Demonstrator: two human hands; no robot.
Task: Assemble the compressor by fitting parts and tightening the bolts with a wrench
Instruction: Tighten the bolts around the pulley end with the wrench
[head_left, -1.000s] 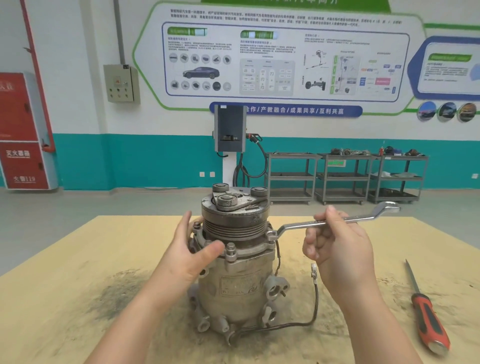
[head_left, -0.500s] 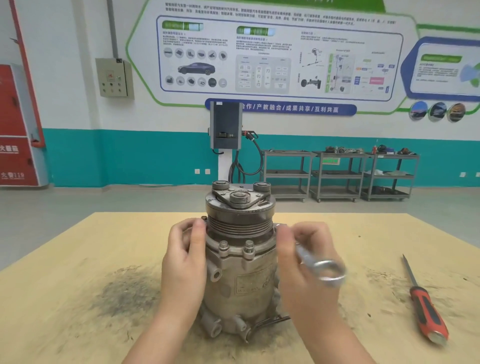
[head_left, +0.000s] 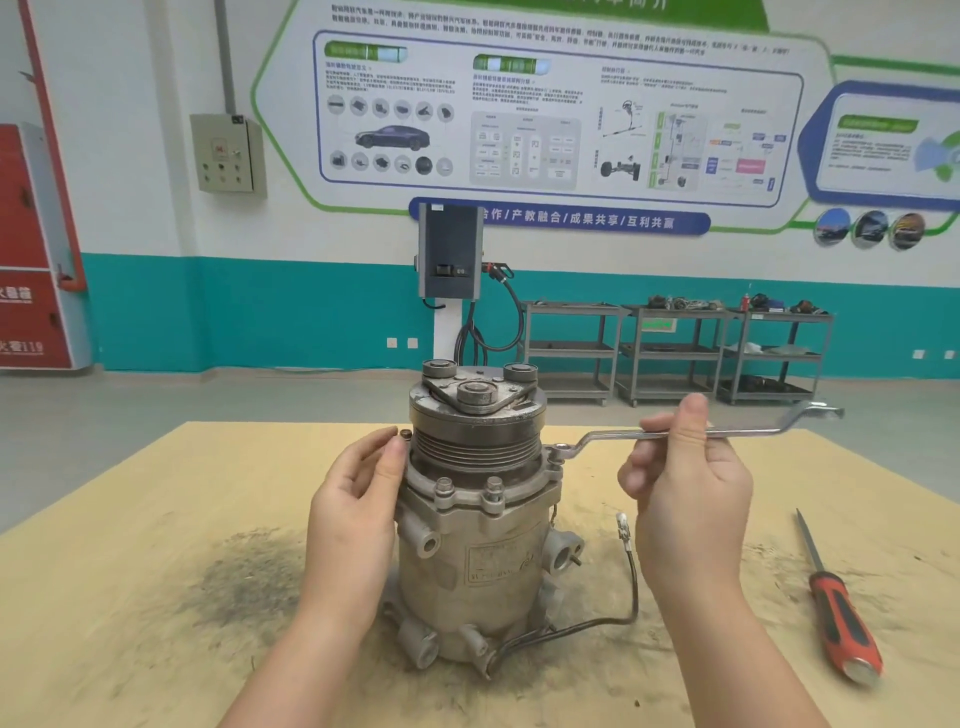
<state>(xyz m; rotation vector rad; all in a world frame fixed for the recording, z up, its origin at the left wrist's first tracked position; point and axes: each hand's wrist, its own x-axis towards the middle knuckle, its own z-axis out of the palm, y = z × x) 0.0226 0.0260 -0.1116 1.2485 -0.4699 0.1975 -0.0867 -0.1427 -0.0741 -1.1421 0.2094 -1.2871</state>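
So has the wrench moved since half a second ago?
Yes. The wrench was down beside the compressor body in the right hand; now it is higher, reaching out rightward, ring end on a right-side flange bolt.

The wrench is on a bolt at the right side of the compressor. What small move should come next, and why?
Probably swing the wrench handle to turn that bolt: its ring end sits on it, the right hand grips the shaft, and the left hand steadies the compressor.
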